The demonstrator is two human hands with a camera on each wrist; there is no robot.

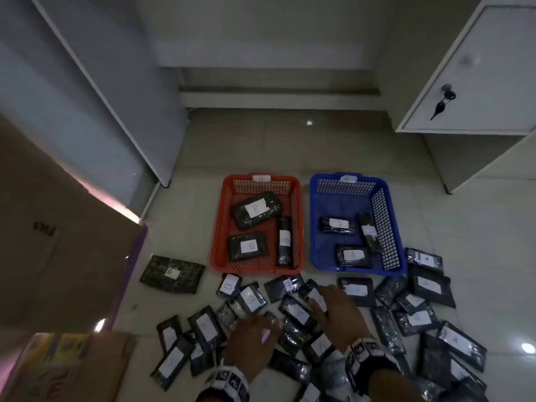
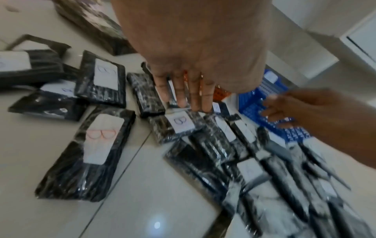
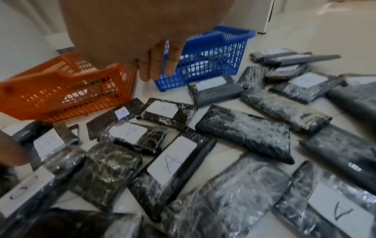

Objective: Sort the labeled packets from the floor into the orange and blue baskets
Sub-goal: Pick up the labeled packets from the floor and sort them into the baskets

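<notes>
Several black wrapped packets with white A or B labels lie scattered on the tiled floor. The orange basket holds three B packets. Beside it, the blue basket holds three A packets. My left hand hovers low over the pile with straight fingers, just above a B packet, holding nothing. My right hand reaches over the packets in front of the two baskets. Its fingers hang straight and empty above A-labelled packets.
A lone B packet lies left of the orange basket. A big cardboard box stands at the left, and a colourful carton at bottom left. A white cabinet with a key stands at the right.
</notes>
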